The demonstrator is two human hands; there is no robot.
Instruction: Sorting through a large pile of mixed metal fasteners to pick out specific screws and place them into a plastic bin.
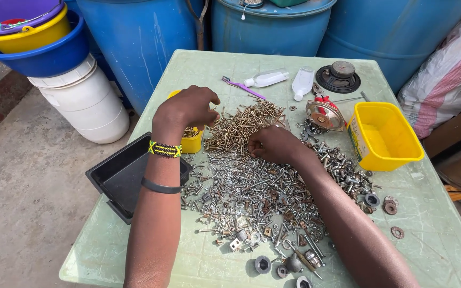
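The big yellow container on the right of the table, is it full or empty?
Empty. The yellow container stands upright on the table, and its bare inner floor and walls show, with no screws inside.

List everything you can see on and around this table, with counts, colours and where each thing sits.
table: one, pale green, centre
brass screws: heap, gold, table middle
bolts and nuts: heap, silver, near side
small tub: one, yellow, under left hand
large tub: one, yellow, right
tray: one, black, left edge
bottles: two, clear, far side
toothbrush: one, purple, far side
speaker parts: two, black and metal, far right
barrels: three, blue, behind
bucket: one, white, left floor
left hand: over small tub
right hand: on screws
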